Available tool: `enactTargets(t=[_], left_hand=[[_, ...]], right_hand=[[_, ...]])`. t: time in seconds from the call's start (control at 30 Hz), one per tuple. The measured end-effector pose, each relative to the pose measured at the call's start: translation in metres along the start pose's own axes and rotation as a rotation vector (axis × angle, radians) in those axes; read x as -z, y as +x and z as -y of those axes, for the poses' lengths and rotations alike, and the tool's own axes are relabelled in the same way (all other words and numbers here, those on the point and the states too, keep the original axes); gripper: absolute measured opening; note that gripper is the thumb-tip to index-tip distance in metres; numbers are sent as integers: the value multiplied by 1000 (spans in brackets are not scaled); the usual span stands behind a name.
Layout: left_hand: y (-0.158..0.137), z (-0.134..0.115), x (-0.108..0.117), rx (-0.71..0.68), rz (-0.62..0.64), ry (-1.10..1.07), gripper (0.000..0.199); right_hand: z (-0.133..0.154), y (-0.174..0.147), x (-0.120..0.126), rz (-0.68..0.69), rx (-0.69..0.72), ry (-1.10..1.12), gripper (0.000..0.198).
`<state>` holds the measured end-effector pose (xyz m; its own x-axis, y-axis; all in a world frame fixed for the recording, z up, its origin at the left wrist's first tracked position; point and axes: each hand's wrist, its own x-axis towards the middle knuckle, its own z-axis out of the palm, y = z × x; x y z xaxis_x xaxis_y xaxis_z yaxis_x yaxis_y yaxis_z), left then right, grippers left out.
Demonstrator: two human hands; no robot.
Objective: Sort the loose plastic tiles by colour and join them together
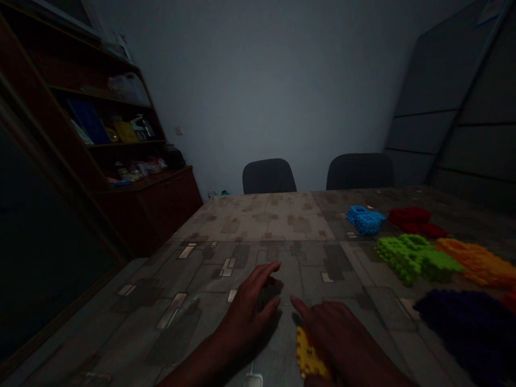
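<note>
Covering yellow bricks (309, 359) (right hand (336, 336)).

Open tabletop (258, 226) ahead and to the left, bare out to two chairs (269, 176) at the far edge. Right side crowded: blue (366, 219), red (415, 221), green (417, 259), orange (479, 262) and dark purple (467, 322) block piles, close together. Yellow piece (308, 359) partly under right hand (334, 333). Narrow gap between it and left hand (248, 314).

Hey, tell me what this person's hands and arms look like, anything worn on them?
Both the left hand and the right hand are bare: no gloves, and no rings or watch that the dim picture shows. The forearms are uncovered too, with no sleeve in view.
</note>
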<state>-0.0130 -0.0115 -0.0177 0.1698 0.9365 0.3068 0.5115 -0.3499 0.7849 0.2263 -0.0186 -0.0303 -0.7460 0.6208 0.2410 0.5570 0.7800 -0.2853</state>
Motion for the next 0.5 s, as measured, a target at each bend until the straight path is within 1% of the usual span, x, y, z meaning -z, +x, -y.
enactTargets(t=[0.17,0.27,0.4,0.5], left_hand=[[0,5,1,-35,0,32,57],[0,7,0,-33,16,41,56],[0,10,-2,-43,25,58,56],[0,11,-1,-62,27,58,54]], right_hand=[[-2,-1,-1,3,-9,-39,109],[-3,-3,-4,5,7,-53,109],[-6,-7,-10,-49,1,-70,105],[-7,-8,-15,-58,-13,-80,106]])
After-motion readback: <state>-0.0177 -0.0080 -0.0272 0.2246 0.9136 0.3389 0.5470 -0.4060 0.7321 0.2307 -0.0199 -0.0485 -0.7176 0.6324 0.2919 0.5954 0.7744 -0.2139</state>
